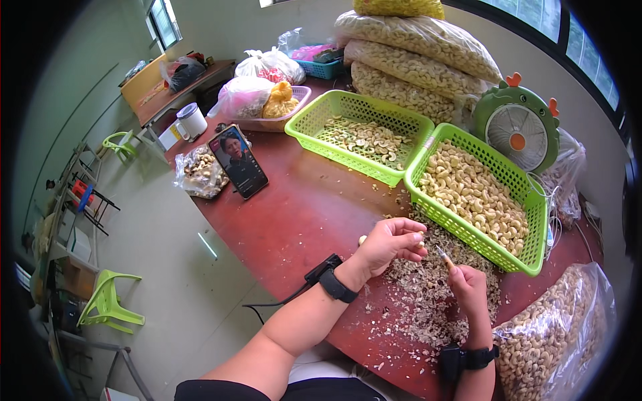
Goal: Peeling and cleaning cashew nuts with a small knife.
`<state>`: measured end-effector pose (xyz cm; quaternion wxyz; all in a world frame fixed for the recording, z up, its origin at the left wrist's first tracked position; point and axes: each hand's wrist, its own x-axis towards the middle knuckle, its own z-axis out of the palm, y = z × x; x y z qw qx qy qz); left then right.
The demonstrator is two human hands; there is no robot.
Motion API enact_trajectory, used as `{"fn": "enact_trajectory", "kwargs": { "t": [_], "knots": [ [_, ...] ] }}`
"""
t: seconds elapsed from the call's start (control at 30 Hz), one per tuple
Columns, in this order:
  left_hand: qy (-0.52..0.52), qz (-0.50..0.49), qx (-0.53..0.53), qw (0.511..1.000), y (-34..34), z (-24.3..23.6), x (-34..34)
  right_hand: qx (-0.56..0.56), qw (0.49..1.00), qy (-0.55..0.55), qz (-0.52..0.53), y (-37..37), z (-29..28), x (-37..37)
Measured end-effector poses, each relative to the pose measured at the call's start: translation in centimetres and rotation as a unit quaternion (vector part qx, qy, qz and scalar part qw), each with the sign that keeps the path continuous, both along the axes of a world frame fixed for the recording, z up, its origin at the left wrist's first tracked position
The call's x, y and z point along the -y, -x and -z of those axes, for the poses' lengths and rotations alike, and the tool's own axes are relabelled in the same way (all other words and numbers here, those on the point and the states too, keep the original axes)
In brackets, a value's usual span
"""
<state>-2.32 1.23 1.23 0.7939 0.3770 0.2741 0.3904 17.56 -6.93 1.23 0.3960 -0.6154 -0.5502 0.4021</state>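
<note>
My left hand (388, 246) is closed, pinching a cashew nut (420, 243) between thumb and fingers. Another pale nut (362, 240) shows beside that palm; whether it lies on the table or in the hand I cannot tell. My right hand (468, 287) grips a small knife (445, 258), its short blade pointing toward the left hand, a little apart from the nut. Beneath both hands spreads a heap of brown skin flakes (435, 301). Just beyond them stands a green basket (483, 252) full of cashews (471, 197).
A second green basket (348, 158) holds fewer nuts. A phone (239, 162) leans by a bag of nuts (200, 172) on the red table (294, 220). Big nut sacks (414, 60) and a green fan (516, 127) stand behind. Another nut bag (558, 334) sits at the near right.
</note>
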Motion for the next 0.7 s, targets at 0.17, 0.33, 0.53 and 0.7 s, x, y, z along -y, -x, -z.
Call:
{"fn": "enact_trajectory", "kwargs": {
  "t": [0.17,0.33,0.53,0.7],
  "knots": [
    [0.009,0.013,-0.013,1.0,-0.07,-0.05,-0.2,0.007,1.0,-0.013,-0.002,-0.4,0.35,-0.19],
    [-0.001,0.019,0.015,1.0,-0.22,0.3,-0.1,0.01,1.0,-0.013,0.001,-0.5,0.23,-0.03],
    [-0.007,0.016,0.023,1.0,-0.09,0.17,-0.07,0.007,1.0,-0.015,0.003,-0.57,0.37,-0.1],
    [-0.042,0.027,-0.023,0.999,0.0,-0.56,0.14,0.024,0.999,-0.027,-0.002,-0.69,0.58,-0.16]
  ]
}}
